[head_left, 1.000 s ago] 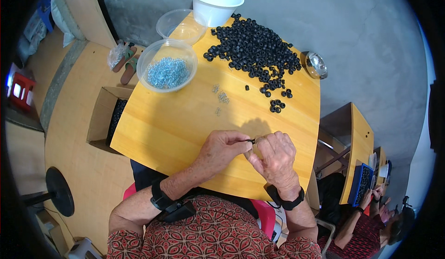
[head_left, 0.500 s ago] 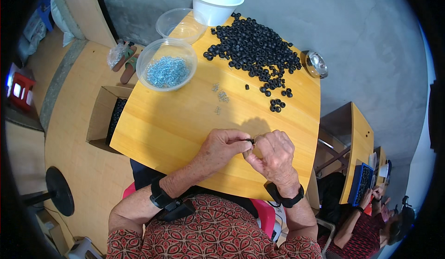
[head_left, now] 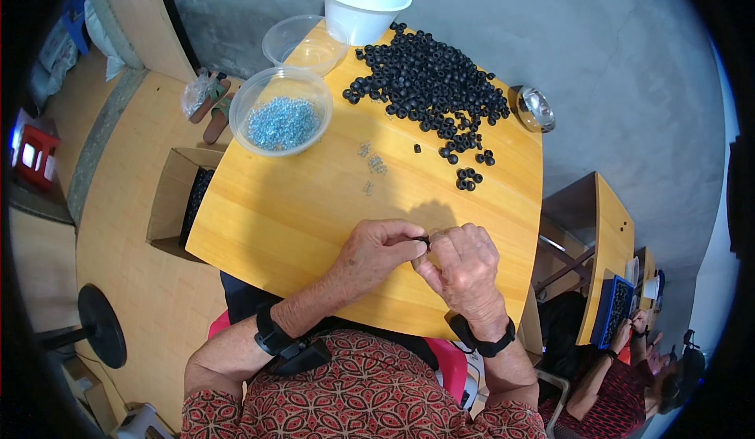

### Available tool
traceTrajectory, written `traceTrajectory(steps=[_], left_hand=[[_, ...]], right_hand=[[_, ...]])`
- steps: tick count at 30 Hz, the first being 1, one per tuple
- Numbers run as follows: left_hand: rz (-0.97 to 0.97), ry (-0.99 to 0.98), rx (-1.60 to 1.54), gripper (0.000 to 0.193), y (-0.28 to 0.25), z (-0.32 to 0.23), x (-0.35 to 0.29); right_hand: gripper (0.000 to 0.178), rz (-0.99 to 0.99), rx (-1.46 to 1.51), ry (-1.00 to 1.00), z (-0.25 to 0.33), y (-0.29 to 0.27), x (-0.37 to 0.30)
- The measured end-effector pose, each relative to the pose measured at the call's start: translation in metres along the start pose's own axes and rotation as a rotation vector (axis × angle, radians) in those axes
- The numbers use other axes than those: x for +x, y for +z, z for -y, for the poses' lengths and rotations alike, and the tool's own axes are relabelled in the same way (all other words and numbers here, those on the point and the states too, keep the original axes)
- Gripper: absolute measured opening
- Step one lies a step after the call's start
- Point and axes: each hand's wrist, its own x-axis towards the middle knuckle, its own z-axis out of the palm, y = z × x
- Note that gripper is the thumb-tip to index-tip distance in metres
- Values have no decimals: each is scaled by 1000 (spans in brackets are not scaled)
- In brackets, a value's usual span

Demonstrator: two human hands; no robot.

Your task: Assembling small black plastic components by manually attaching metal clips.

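Your left hand (head_left: 377, 252) and right hand (head_left: 465, 268) are bunched together over the near edge of the smooth yellow wooden counter (head_left: 299, 211), fingertips meeting. The left grip is pinched narrow on a small black ring (head_left: 425, 240); the right is curled tight against it, though what's inside is too small to tell. Further out you've got a few tiny pale bits (head_left: 373, 164), then a big heap of matte black rubber rings (head_left: 429, 89). A clear plastic bowl (head_left: 281, 111) holds shiny blue-grey pieces, with an empty clear bowl (head_left: 305, 44) and a white tub (head_left: 364, 3) behind it.
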Motion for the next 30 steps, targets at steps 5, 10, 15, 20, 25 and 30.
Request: traceTrajectory(steps=[5,10,15,20,25,30], left_hand=[[-46,20,88,23,1,-1,0],[-72,31,158,22,4,-1,0],[-52,49,-56,19,4,10,1],[-71,67,31,19,2,6,-1],[-65,87,20,22,-1,13,0],[-102,65,53,20,-2,10,-1]], right_hand=[[20,1,0,21,3,0,0],[26,28,-27,60,6,-2,2],[25,40,-12,37,4,-1,1],[24,40,-14,23,5,1,2],[21,52,48,20,4,5,1],[21,53,57,-4,3,9,4]])
